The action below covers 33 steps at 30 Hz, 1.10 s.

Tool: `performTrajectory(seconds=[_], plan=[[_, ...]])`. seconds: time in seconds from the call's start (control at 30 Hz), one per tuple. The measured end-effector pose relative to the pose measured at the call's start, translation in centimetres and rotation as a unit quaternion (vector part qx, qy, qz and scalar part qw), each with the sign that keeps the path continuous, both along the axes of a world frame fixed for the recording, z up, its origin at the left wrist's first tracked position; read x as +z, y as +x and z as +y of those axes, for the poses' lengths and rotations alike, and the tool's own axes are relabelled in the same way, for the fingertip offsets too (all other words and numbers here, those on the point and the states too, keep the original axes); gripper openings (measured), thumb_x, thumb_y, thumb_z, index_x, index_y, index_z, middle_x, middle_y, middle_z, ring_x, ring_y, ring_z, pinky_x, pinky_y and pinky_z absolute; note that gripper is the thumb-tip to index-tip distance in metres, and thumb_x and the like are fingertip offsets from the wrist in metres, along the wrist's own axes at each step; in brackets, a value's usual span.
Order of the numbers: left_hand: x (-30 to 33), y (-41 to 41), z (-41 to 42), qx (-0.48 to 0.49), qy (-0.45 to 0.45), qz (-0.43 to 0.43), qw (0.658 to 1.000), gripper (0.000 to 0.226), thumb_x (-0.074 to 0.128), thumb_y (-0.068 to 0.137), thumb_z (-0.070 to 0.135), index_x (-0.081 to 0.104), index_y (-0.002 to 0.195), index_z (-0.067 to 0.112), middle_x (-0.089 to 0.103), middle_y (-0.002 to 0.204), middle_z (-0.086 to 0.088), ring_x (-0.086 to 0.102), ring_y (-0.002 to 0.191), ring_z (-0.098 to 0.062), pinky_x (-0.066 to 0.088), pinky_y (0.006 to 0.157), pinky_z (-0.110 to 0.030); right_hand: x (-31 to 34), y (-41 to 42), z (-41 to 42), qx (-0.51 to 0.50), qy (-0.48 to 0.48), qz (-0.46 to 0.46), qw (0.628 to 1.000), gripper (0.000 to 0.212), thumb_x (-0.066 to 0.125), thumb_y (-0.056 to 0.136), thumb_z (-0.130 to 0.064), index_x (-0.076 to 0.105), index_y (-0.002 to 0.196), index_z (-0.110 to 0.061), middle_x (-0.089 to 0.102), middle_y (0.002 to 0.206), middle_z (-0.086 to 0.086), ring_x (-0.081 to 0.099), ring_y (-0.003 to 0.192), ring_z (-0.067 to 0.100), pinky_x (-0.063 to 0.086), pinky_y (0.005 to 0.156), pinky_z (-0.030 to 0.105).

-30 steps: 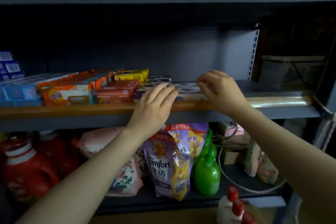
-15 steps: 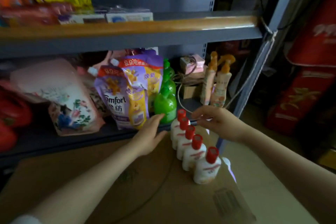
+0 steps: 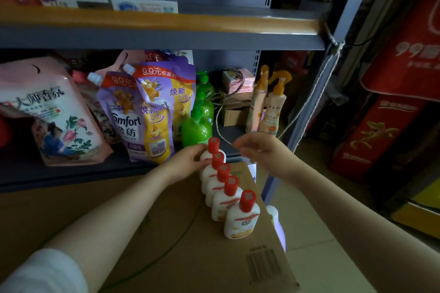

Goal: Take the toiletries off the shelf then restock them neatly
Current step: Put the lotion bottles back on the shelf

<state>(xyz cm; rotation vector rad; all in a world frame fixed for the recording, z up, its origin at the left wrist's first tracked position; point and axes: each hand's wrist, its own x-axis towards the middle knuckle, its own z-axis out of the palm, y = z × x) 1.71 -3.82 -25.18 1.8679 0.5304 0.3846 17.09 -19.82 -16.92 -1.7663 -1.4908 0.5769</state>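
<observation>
Five red-capped bottles (image 3: 241,217) are standing in a row on the cardboard box (image 3: 181,240). The left hand (image 3: 188,162) is gripping the farthest; the right hand (image 3: 259,152) is hovering relaxed, holding nothing. They're probably light, stiff, smooth: best gripped round the body.

"Comfort" and "9.9元" on the purple refill pouches (image 3: 142,112)
</observation>
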Motion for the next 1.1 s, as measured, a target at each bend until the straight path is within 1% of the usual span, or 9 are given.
performTrajectory(seconds=[0.2,0.3,0.5,0.57,0.67,0.8,0.9,1.0,1.1], plan=[[-0.2,-2.1,-0.1,0.097,0.037,-0.024,0.994,0.031,0.067,0.077,0.044,0.057,0.105,0.035,0.066,0.107,0.007,0.061,0.102,-0.01,0.048,0.094,-0.042,-0.2,-0.9,1.0,0.013,0.001,0.059,0.998,0.017,0.053,0.092,-0.01,0.062,0.105,-0.019,0.063,0.098,-0.007,0.06,0.092,0.006,0.05,0.081,0.022],[0.9,-4.1,0.1,0.176,0.071,-0.058,0.98,0.026,0.063,0.076,0.041,0.058,0.1,0.034,0.067,0.1,0.004,0.063,0.093,-0.013,0.051,0.088,-0.046,-0.2,-1.6,2.7,0.041,-0.014,0.051,0.998,0.018,0.057,0.09,-0.014,0.063,0.107,-0.016,0.065,0.095,-0.006,0.062,0.086,0.002,0.05,0.075,0.016],[6.3,-7.3,-0.3,0.237,0.172,-0.108,0.95,0.021,0.069,0.076,0.035,0.06,0.095,0.034,0.067,0.086,0.012,0.063,0.075,0.002,0.051,0.066,-0.028,1.1,-2.5,5.6,0.094,-0.086,-0.213,0.969,0.031,0.065,0.084,-0.025,0.062,0.114,-0.016,0.063,0.106,-0.003,0.059,0.097,0.011,0.047,0.085,0.022],[8.4,-7.6,-0.7,0.232,0.189,-0.131,0.945,0.021,0.069,0.079,0.027,0.057,0.092,0.039,0.066,0.085,0.016,0.062,0.074,0.006,0.051,0.064,-0.023,1.6,-2.9,6.1,0.099,-0.091,-0.302,0.944,0.027,0.063,0.084,-0.024,0.065,0.109,-0.015,0.063,0.099,-0.004,0.057,0.091,0.011,0.041,0.076,0.017],[12.2,-7.4,-1.1,0.209,0.213,-0.17,0.939,0.024,0.069,0.077,0.031,0.056,0.096,0.04,0.066,0.09,0.017,0.062,0.08,0.007,0.05,0.069,-0.016,2.2,-3.1,6.6,0.087,-0.068,-0.365,0.924,0.025,0.061,0.083,-0.024,0.068,0.104,-0.014,0.068,0.099,0.0,0.061,0.092,0.016,0.045,0.079,0.022],[18.2,-7.5,-1.0,0.173,0.266,-0.229,0.92,0.029,0.057,0.076,0.048,0.056,0.104,0.04,0.067,0.09,0.021,0.06,0.087,0.007,0.045,0.079,-0.013,5.5,-1.4,5.1,-0.014,0.118,-0.271,0.955,0.014,0.067,0.078,-0.013,0.071,0.092,-0.011,0.07,0.081,0.002,0.063,0.073,0.016,0.05,0.072,0.03],[22.7,-6.9,-0.3,0.163,0.259,-0.289,0.907,0.022,0.058,0.08,0.043,0.056,0.102,0.041,0.067,0.091,0.024,0.061,0.087,0.004,0.048,0.075,-0.016,9.9,-0.3,3.1,-0.08,0.255,-0.126,0.955,0.013,0.063,0.084,-0.008,0.065,0.093,-0.018,0.07,0.076,-0.005,0.066,0.07,0.008,0.053,0.068,0.022],[26.7,-4.8,0.8,0.164,0.276,-0.291,0.901,0.019,0.058,0.082,0.038,0.055,0.101,0.04,0.065,0.095,0.017,0.062,0.089,-0.001,0.051,0.079,-0.026,14.5,-0.3,2.8,-0.111,0.333,-0.031,0.936,0.013,0.053,0.09,-0.006,0.06,0.093,-0.016,0.066,0.078,-0.006,0.063,0.071,0.004,0.051,0.068,0.019],[29.6,-2.1,3.1,0.173,0.267,-0.239,0.917,0.013,0.057,0.09,0.025,0.057,0.102,0.029,0.066,0.098,0.007,0.064,0.092,-0.012,0.054,0.082,-0.042,18.5,-0.6,3.7,-0.116,0.374,-0.026,0.92,0.019,0.049,0.093,-0.013,0.056,0.088,-0.029,0.062,0.082,-0.008,0.059,0.073,0.001,0.051,0.064,0.016]])
